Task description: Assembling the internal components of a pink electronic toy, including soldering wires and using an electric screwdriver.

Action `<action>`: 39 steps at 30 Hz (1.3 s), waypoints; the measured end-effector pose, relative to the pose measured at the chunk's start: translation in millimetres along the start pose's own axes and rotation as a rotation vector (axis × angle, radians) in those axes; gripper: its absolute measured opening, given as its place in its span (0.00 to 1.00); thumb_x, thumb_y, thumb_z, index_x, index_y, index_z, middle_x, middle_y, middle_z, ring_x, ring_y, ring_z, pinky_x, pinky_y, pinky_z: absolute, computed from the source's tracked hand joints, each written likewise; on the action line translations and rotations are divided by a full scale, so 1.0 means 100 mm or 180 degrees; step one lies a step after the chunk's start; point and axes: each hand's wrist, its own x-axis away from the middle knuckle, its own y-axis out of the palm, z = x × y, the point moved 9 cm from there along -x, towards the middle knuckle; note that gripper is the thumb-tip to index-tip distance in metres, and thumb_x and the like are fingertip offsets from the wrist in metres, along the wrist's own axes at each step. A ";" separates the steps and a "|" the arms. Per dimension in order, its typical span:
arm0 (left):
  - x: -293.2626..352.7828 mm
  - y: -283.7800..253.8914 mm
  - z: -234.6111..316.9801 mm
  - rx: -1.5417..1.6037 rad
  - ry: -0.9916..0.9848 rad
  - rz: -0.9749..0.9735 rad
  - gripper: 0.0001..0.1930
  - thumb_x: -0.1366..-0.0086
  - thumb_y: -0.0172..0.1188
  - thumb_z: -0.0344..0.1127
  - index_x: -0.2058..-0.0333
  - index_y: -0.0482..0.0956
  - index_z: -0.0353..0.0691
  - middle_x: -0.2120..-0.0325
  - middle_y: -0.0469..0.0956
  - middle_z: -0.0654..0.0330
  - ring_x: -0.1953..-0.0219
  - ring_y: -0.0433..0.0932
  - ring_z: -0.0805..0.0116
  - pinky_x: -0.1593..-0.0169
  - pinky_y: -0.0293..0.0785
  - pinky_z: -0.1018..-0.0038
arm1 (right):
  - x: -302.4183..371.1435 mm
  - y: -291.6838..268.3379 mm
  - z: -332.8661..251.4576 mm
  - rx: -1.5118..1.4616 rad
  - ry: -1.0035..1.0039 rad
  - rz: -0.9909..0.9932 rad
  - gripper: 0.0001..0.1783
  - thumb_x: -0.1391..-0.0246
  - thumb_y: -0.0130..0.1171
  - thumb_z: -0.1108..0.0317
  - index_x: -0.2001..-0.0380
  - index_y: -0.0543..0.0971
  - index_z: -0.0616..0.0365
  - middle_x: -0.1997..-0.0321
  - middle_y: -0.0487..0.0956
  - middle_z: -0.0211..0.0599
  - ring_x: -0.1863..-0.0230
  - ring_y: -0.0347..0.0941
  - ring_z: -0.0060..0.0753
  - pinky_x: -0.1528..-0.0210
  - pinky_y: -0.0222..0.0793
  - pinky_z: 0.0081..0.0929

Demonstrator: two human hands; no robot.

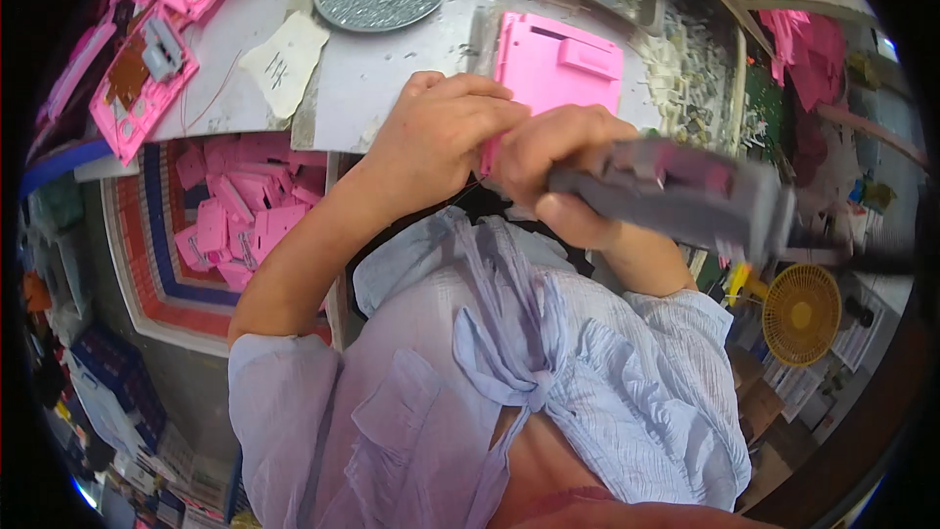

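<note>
Housing of flat pink plastic [563, 73] lies on the white worktable [362, 78] — the left hand [446, 132] bends over its near left side, whether gripping I cannot tell — while the right hand [563, 162] wraps around a long, blurred dark-grey handheld tool [676, 184].

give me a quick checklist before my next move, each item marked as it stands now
1. Tool gripped: ok, in the right hand.
2. Tool tip placed: cannot tell; the tool is blurred and its tip isn't visible.
3. Case on the table: ok, in front of the hands.
4. Left hand steadying the case: cannot tell; it is at the case's left side, but the fingertips are unclear.
5. Table tidy beside the case: not ok, scraps litter its right side.
</note>
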 end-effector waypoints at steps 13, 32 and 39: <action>-1.01 0.47 -0.02 -0.0773 -0.0013 0.0260 0.16 0.39 0.65 0.37 0.54 0.80 0.40 0.52 0.78 0.57 0.46 0.74 0.55 0.40 0.63 0.57 | 0.63 -1.68 -0.25 -0.0078 -0.0508 0.1927 0.10 0.42 0.55 0.70 0.58 0.72 0.61 0.82 0.67 0.30 0.82 0.63 0.23 0.77 0.61 0.28; -1.06 0.48 0.00 -0.0983 -0.0081 0.0154 0.15 0.38 0.65 0.38 0.54 0.80 0.41 0.52 0.78 0.56 0.47 0.75 0.55 0.40 0.64 0.58 | 0.43 -1.56 -0.39 0.0382 -0.0768 0.1451 0.10 0.41 0.54 0.70 0.58 0.71 0.64 0.83 0.67 0.31 0.84 0.60 0.22 0.78 0.58 0.28; -1.00 0.47 -0.02 -0.0974 -0.0083 0.0194 0.15 0.38 0.65 0.39 0.55 0.80 0.41 0.53 0.78 0.57 0.47 0.75 0.55 0.41 0.64 0.58 | 0.47 -1.48 -0.34 0.0192 -0.0396 0.1473 0.10 0.41 0.58 0.67 0.60 0.72 0.61 0.83 0.68 0.32 0.83 0.61 0.22 0.75 0.62 0.28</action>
